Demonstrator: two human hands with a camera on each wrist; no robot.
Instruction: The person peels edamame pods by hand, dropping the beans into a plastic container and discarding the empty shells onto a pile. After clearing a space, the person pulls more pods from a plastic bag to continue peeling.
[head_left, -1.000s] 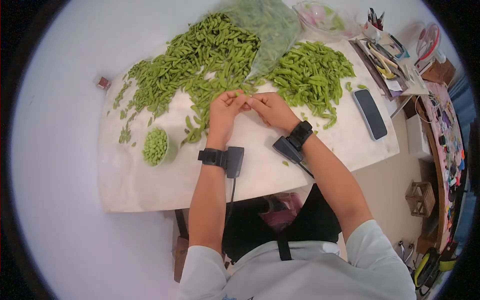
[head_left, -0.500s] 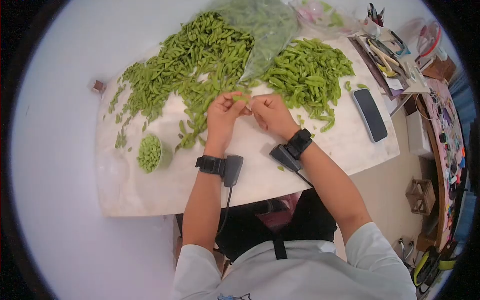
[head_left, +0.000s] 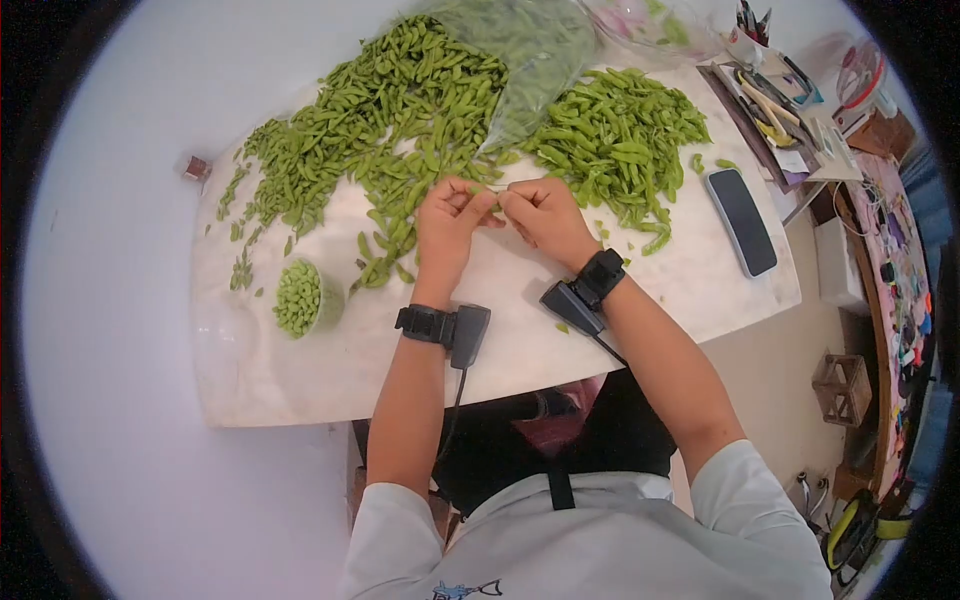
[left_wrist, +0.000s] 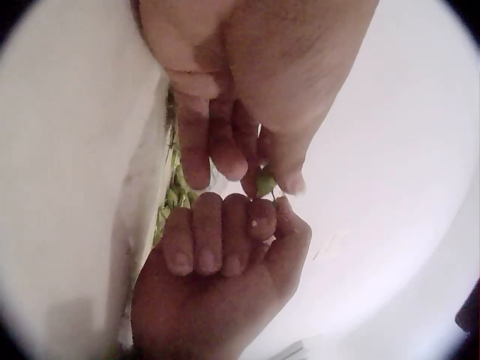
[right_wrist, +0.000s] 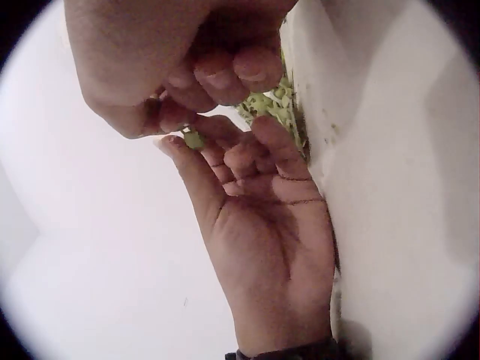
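Between thumb and forefinger my left hand (head_left: 447, 220) pinches a small green edamame pod (left_wrist: 265, 181), its other fingers loosely bent. My right hand (head_left: 550, 218) meets it fingertip to fingertip, thumb and bent forefinger pinching the thin end of the pod. In the right wrist view the pod (right_wrist: 193, 140) shows at the left thumb tip, just under the right fingers (right_wrist: 219, 73), which are curled inward. Beyond the hands lies a big heap of edamame pods (head_left: 400, 110), with a second pile (head_left: 630, 140) to the right. A cup of shelled beans (head_left: 299, 297) stands left of my left forearm.
A translucent plastic bag (head_left: 545, 75) lies between the two piles. At the right of the white table (head_left: 480, 350) are a phone (head_left: 741, 222) and a stack of papers and tools (head_left: 770, 115). A pen holder (head_left: 747, 48) stands at the back right.
Half a second ago the hands were slightly apart, with the pod showing in the left fingers. Now the right fingertips are back against it. The head view has shifted slightly.
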